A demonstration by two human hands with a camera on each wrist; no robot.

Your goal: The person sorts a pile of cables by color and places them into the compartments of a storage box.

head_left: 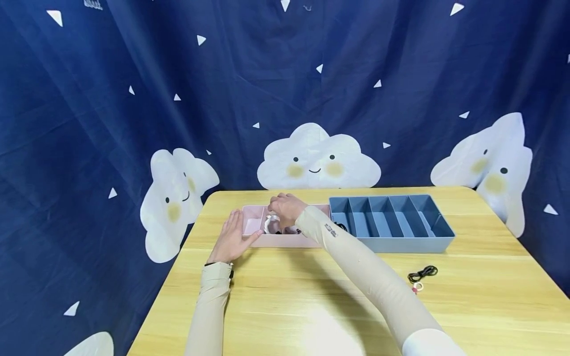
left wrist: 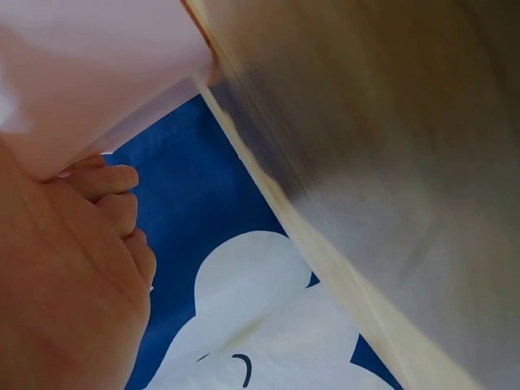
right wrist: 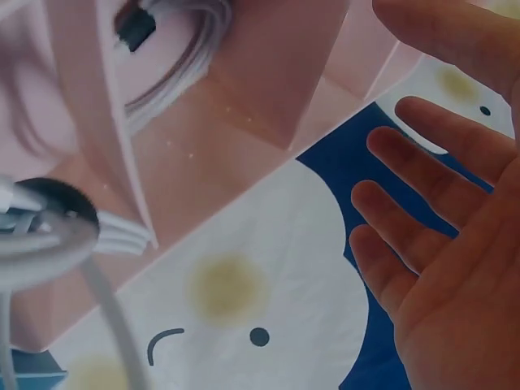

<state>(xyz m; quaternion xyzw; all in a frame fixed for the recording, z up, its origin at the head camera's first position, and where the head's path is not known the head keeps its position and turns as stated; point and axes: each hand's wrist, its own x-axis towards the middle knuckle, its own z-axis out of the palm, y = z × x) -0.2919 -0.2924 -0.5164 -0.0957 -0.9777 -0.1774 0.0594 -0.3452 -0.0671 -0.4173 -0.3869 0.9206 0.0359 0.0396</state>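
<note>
A pink divided box (head_left: 285, 241) stands toward the back of the table. My left hand (head_left: 230, 240) rests against its left end, fingers extended along the side and thumb at the front rim. Above the middle compartments is my right hand (head_left: 287, 210); in the right wrist view its fingers (right wrist: 431, 175) are spread, with nothing between them. A coiled white cable (head_left: 268, 223) lies in a compartment beside that hand. The right wrist view shows a pale coiled cable (right wrist: 195, 77) with a dark connector, and a thicker, blurred white cable (right wrist: 45, 252) with a round black part.
A blue divided box (head_left: 403, 245) adjoins the pink box on the right, with a black cable (head_left: 341, 226) at its left compartment. Nearer the table's right side lie a bundled black cable (head_left: 423, 273) and a small white ring with a red part (head_left: 417, 287). A blue cloud-patterned curtain (head_left: 240, 74) hangs behind.
</note>
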